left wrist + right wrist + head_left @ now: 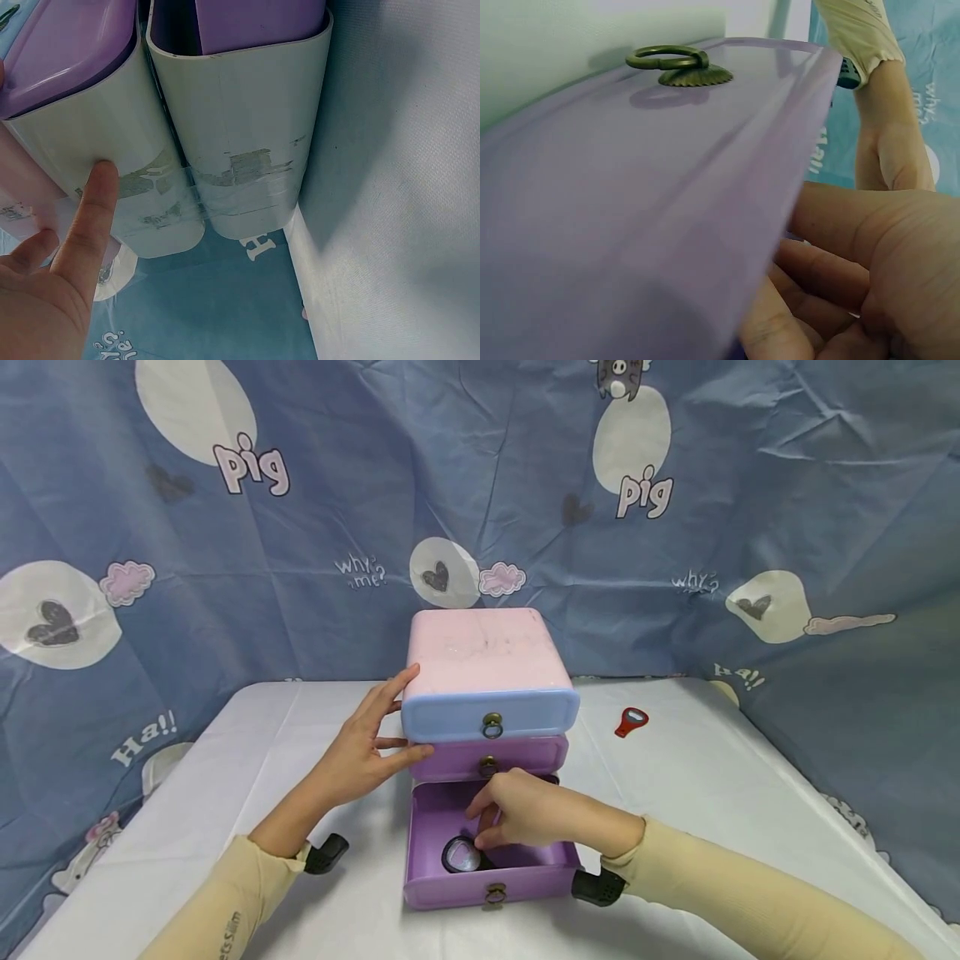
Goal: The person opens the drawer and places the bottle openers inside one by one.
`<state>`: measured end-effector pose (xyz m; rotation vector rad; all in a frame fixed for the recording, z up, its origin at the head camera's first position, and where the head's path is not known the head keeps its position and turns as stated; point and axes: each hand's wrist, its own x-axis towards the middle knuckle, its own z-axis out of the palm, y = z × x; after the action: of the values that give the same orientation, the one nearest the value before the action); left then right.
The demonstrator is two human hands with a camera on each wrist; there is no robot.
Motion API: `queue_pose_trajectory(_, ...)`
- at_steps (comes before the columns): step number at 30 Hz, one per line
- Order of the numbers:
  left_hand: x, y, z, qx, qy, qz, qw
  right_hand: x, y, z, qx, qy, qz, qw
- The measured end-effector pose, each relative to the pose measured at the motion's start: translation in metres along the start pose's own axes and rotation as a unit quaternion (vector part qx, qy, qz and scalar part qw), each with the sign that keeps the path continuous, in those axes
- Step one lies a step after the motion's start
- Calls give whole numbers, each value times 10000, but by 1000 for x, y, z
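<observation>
My left hand (360, 752) braces the left side of a stacked drawer unit (480, 647), its spread fingers resting on the side and its thumb at the front edge. In the left wrist view, a straight finger (94, 217) touches the white side wall. The bottom purple drawer (525, 885) is pulled out. My right hand (525, 810) reaches down into it with bent fingers. Its thumb is at the rim of a black-rimmed round piece like a small magnifying glass (459, 855). In the right wrist view, the drawer front (645, 172) hides the fingertips.
Above are a purple middle drawer (450, 762) and a blue top drawer (450, 717), both closed, with brass ring pulls. A small red-handled object (632, 721) lies on the white table (675, 802) to the right. A blue printed cloth (315, 543) hangs behind.
</observation>
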<state>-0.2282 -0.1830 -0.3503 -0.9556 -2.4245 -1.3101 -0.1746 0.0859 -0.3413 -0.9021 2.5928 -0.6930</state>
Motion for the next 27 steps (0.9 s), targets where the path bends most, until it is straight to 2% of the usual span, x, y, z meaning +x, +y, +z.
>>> queue_pose_trajectory(8,1,0,0,-21,-14,17,10000,-3,1,-15,184,158,-126,9996)
queue_pose_trajectory(14,1,-1,1,-14,-3,3,10000,-14,3,-35,627,235,-212,9975)
queue_pose_trajectory(21,1,0,1,-47,4,-37,10000,-32,6,-59,1511,269,113,9881)
queue_pose_trajectory(27,-1,-2,1,-74,3,-15,10000,-45,11,-76,1637,504,154,9851)
